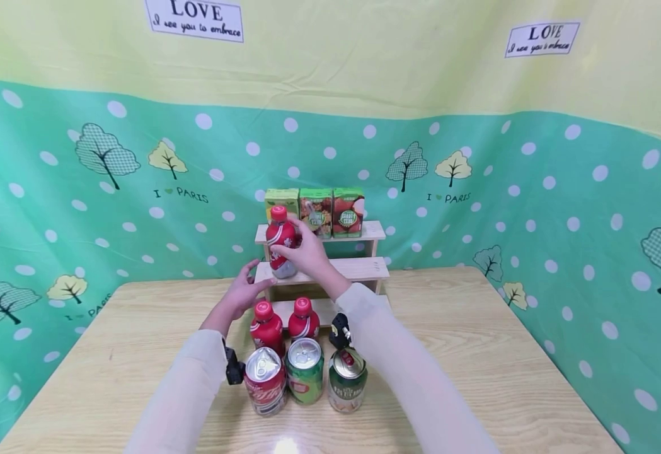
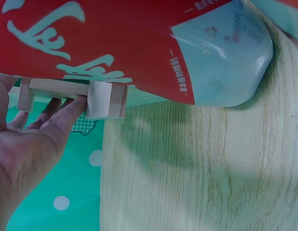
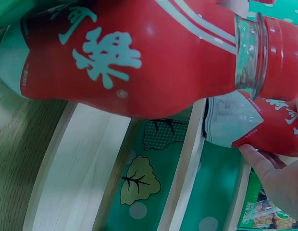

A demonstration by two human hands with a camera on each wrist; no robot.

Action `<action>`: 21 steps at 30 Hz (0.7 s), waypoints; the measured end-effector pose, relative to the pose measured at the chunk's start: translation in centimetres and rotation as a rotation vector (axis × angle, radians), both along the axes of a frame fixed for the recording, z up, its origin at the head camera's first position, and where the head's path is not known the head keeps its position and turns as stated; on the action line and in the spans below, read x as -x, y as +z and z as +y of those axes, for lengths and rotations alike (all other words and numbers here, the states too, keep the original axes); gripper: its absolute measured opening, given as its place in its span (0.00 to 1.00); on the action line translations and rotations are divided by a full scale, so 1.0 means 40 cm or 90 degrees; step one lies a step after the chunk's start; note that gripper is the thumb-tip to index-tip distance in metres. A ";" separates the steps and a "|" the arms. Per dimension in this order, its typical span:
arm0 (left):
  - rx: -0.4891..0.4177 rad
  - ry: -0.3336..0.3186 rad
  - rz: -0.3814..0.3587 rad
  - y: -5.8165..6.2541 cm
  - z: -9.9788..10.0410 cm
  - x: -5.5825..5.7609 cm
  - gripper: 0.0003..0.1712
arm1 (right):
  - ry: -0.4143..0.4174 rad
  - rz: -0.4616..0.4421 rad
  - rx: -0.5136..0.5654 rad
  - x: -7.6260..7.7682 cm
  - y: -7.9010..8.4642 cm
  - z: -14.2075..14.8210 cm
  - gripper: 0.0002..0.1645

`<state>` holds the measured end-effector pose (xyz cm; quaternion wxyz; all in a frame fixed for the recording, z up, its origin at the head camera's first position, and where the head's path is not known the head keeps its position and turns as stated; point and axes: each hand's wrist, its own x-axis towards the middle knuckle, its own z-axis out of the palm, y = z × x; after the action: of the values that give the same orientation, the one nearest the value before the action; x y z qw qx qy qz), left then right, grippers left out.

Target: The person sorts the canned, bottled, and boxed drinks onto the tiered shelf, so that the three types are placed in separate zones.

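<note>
My right hand (image 1: 305, 252) grips a red-labelled drink bottle (image 1: 282, 238) by its body, with the base at the left part of the middle step of a small wooden tiered shelf (image 1: 358, 270). In the right wrist view the fingers lie along the held bottle's label. My left hand (image 1: 243, 293) is at the shelf's left side; in the left wrist view its extended fingers (image 2: 67, 115) touch the wooden end, while the thumb is hidden there. Two similar red bottles, a left one (image 1: 266, 328) and a right one (image 1: 304, 320), stand before the shelf.
Three juice cartons, including a red one (image 1: 348, 214), line the top step. Nearest me on the wooden table (image 1: 449, 353) stand a red can (image 1: 266, 388), a green can (image 1: 305, 372) and a dark green can (image 1: 347, 381). A patterned curtain (image 1: 319, 139) hangs behind.
</note>
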<state>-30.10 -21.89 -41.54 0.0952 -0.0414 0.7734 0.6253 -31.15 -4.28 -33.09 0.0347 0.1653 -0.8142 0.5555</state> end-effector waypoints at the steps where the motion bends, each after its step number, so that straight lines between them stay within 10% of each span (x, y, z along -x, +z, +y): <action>1: 0.001 -0.001 -0.001 0.000 0.001 -0.001 0.48 | 0.002 -0.003 0.003 -0.001 -0.001 0.003 0.43; 21: 0.012 -0.005 -0.004 -0.001 0.000 0.001 0.49 | 0.003 -0.062 -0.030 -0.051 -0.004 0.074 0.45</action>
<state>-30.14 -21.91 -41.57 0.0995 -0.0413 0.7790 0.6177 -29.12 -1.32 -33.26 -0.0104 0.1406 -0.8275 0.5435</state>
